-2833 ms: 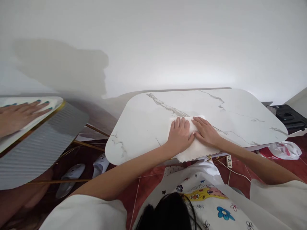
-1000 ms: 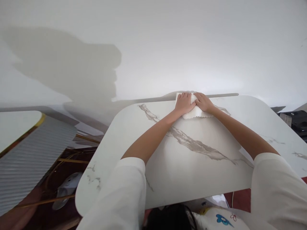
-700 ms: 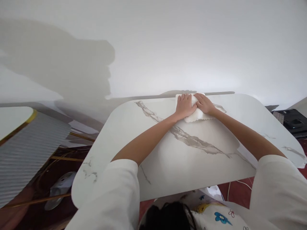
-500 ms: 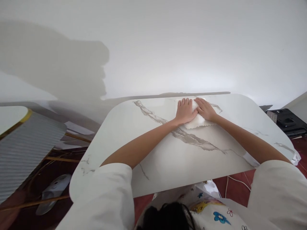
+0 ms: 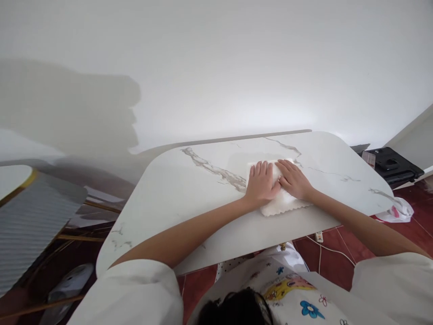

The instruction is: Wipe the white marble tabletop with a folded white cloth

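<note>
A white cloth [image 5: 280,206] with a scalloped edge lies spread on a white marble-patterned table [image 5: 176,189]. My left hand [image 5: 261,184] rests on its left part, palm down, fingers stretched out flat and pointing away from me. Beside it, my right hand [image 5: 295,181] presses on the cloth's right part with its fingers extended and angled to the left. The two thumbs come close together over the middle of the cloth. Both palms hide part of the fabric, and its wavy near edge shows below them.
A pale wall [image 5: 216,67] rises behind the table's far edge. To the left is a ribbed grey cabinet [image 5: 40,221] with gold trim. A black case [image 5: 392,164] and a white plastic bag [image 5: 399,210] are at the right. A white cable [image 5: 333,248] runs over the red floor.
Both hands have drawn the cloth back from the table's far edge towards me. The view has shifted slightly, and more of the bag at the right shows.
</note>
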The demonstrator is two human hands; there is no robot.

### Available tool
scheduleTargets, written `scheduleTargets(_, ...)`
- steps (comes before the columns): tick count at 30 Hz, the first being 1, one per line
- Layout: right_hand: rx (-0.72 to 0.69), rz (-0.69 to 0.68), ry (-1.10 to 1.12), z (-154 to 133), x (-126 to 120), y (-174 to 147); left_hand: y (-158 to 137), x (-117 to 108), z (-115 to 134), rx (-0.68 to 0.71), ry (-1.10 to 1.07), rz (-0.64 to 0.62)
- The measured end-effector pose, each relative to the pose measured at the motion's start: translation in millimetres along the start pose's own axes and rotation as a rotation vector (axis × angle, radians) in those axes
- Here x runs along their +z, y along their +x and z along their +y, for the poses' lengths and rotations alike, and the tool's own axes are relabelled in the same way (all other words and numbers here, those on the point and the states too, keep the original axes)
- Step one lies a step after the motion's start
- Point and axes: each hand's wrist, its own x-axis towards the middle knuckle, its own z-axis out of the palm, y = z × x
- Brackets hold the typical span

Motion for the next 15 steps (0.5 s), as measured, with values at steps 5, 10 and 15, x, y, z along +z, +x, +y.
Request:
scheduleTargets(5,0.003,-0.006,-0.019,-11,-8,-33,-26,-3,17,0.042,-0.011,-0.019)
scheduleTargets(10,-0.018,-0.005,-0.015,-17,-14,-55,-45,-10,32,0.036,-0.029,-0.057)
scheduleTargets(15,-0.033,0.002,0.001,-18,-14,-61,-51,-10,37,0.027,-0.036,-0.043)
